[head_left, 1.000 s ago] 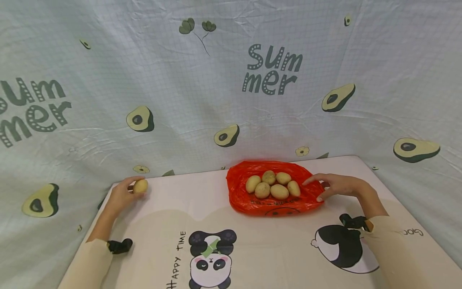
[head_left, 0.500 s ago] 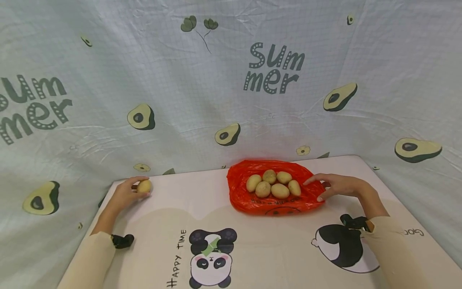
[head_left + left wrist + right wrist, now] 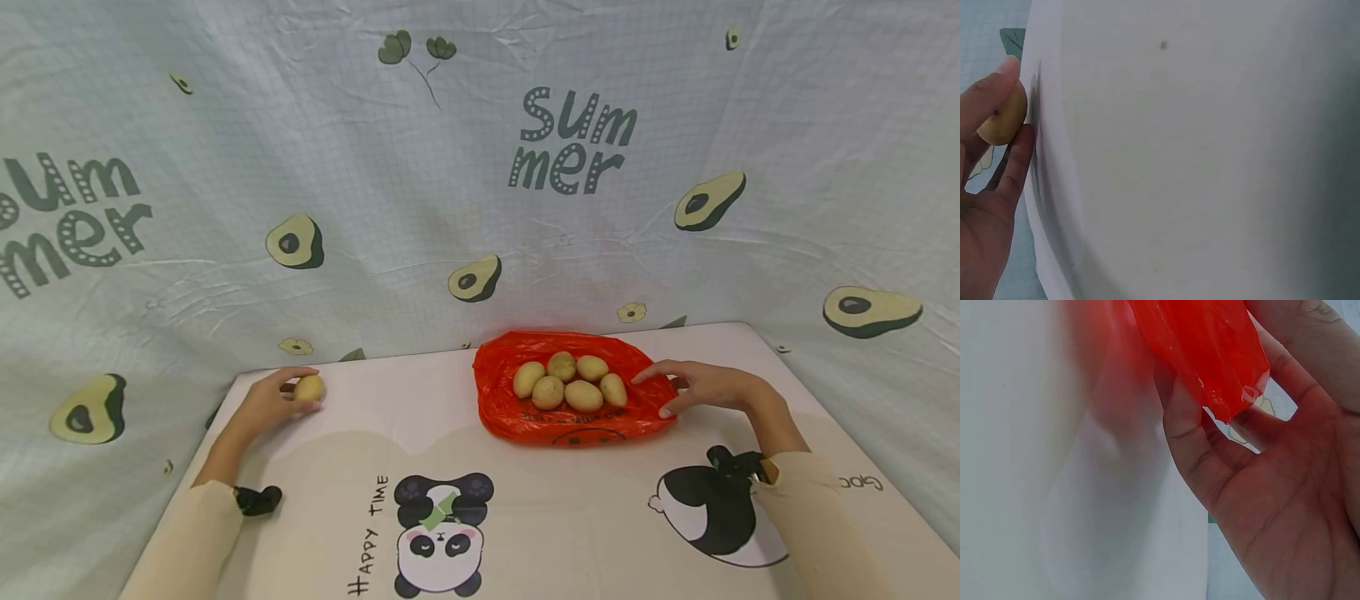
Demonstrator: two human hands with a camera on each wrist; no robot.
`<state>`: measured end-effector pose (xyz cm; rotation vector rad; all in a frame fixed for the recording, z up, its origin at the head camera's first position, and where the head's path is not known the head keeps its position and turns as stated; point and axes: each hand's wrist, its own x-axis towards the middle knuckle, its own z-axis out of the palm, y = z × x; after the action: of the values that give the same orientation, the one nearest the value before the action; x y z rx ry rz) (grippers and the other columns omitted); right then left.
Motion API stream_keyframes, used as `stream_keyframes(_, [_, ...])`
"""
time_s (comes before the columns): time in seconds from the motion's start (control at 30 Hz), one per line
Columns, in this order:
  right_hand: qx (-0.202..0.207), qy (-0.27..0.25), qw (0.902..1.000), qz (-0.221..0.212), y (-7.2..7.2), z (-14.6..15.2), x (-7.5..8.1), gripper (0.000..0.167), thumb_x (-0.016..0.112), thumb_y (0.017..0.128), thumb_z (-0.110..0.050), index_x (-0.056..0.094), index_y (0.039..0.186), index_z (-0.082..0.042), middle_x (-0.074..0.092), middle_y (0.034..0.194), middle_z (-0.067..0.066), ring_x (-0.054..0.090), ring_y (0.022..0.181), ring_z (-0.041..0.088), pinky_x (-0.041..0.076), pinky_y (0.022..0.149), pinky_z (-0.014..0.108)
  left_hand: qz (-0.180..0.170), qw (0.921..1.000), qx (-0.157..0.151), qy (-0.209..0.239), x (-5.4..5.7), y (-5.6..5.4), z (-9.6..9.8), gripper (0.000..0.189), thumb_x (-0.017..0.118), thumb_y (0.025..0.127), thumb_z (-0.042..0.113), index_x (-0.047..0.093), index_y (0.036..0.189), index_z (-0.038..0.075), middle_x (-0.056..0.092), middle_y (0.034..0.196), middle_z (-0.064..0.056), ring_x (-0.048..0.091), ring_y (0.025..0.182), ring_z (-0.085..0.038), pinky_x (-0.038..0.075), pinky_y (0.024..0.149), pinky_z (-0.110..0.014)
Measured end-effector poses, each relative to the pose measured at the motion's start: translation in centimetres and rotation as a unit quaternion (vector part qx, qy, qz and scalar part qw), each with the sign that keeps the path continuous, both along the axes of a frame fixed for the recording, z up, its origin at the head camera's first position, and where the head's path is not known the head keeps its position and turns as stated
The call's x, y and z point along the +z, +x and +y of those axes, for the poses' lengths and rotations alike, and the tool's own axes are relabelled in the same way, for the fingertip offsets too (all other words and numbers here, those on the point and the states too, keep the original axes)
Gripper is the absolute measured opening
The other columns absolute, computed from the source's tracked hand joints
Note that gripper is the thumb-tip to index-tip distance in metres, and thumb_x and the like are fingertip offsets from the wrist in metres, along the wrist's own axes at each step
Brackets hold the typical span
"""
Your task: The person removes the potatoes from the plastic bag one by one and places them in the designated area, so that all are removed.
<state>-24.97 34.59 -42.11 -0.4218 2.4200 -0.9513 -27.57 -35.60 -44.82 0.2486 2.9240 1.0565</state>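
At the table's far left corner, my left hand (image 3: pixel 272 402) holds a single yellow potato (image 3: pixel 308 388) between thumb and fingers. The left wrist view shows that potato (image 3: pixel 1007 119) with the thumb on one side and fingertips on the other. A red plastic bag (image 3: pixel 504 421) lies spread at the back right of the table, with several potatoes (image 3: pixel 582 396) grouped on its middle. My right hand (image 3: pixel 708 387) grips the bag's right end. In the right wrist view the crumpled bag edge (image 3: pixel 1210 356) sits between thumb and fingers.
The pale table cover (image 3: pixel 547 517) carries a printed panda (image 3: pixel 438 546) and a printed black-haired figure (image 3: pixel 705 508). Behind the table rises a light cloth (image 3: pixel 420 192) printed with avocados and lettering. Small wrist cameras are strapped to both wrists.
My left hand has shifted slightly to the right along the back of the table, carrying the potato. The right hand and the bag stay in place.
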Motion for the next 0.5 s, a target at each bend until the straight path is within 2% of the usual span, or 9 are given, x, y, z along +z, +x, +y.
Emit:
stream_keyframes(0.2, [-0.003,-0.007,1.0,0.003,0.1,0.1,-0.2,0.061,0.079,0.084,-0.032,0.059,0.139,-0.017,0.036,0.154,0.024,0.03,0.139,0.049,0.043,0.105,0.063,-0.017,0.9994,0.0,0.029,0.0,0.1,0.8,0.068,0.083,0.087,0.027,0.055,0.143,0.002,0.05,0.143,-0.031,0.056,0.123,-0.049,0.054,0.088,-0.046])
stream_keyframes(0.33, [-0.007,-0.012,0.9999,0.002,0.1,0.2,-0.3,0.061,0.079,0.084,-0.031,0.058,0.139,-0.016,0.036,0.154,0.025,0.03,0.139,0.05,0.043,0.105,0.063,-0.014,0.9991,-0.004,0.038,0.1,0.0,1.4,0.067,0.084,0.086,0.027,0.056,0.142,0.003,0.052,0.142,-0.029,0.057,0.122,-0.047,0.054,0.083,-0.039])
stream_keyframes(0.5, [-0.011,-0.009,0.9999,0.008,0.1,0.2,-0.3,0.061,0.078,0.084,-0.033,0.058,0.139,-0.016,0.039,0.152,0.025,0.033,0.137,0.048,0.045,0.103,0.061,-0.017,0.9989,-0.009,0.042,-0.4,-0.3,1.6,0.067,0.084,0.086,0.028,0.057,0.142,0.005,0.054,0.141,-0.027,0.058,0.121,-0.044,0.053,0.082,-0.034])
